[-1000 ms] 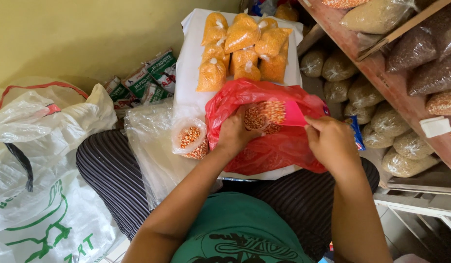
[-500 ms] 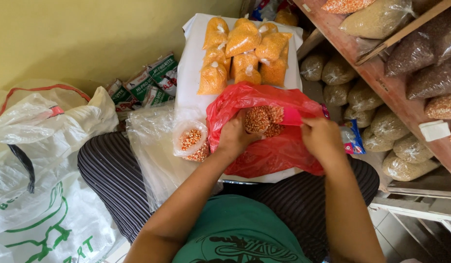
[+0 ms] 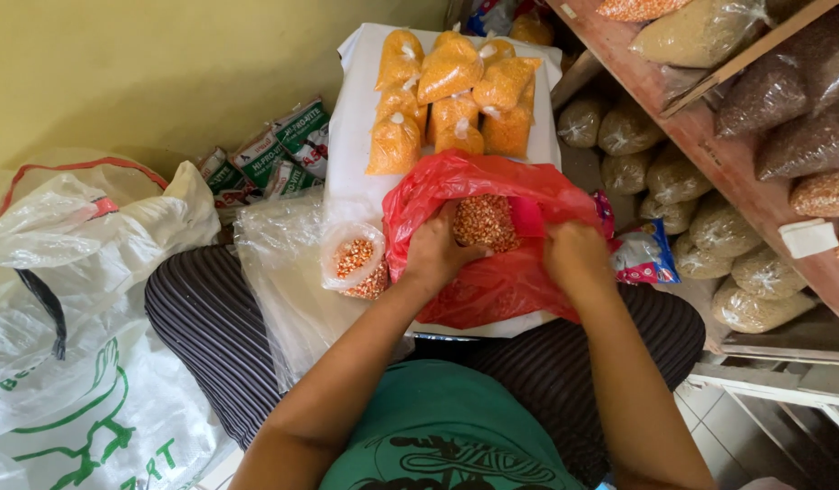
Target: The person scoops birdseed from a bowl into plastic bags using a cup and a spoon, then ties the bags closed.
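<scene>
A red plastic bag (image 3: 492,272) full of orange-brown kernels (image 3: 485,222) lies open on a white surface (image 3: 356,136) over my lap. My left hand (image 3: 435,251) grips the bag's left side next to the opening. My right hand (image 3: 575,260) clutches the bag's right edge, fingers curled into the plastic. Just left of my left hand sits a small clear bag of kernels (image 3: 354,263). Beyond the red bag lies a pile of several tied clear bags of yellow grain (image 3: 451,95).
A wooden shelf (image 3: 710,136) on the right holds clear sacks of grain (image 3: 800,136), with more sacks (image 3: 682,218) below it. Large white plastic sacks (image 3: 75,345) fill the floor at left. Green and white packets (image 3: 265,154) lean against the yellow wall. A printed packet (image 3: 642,254) lies right of the red bag.
Both hands have shifted slightly lower on the red bag and bunched its opening closer together. The kernels show through a narrower gap than before.
</scene>
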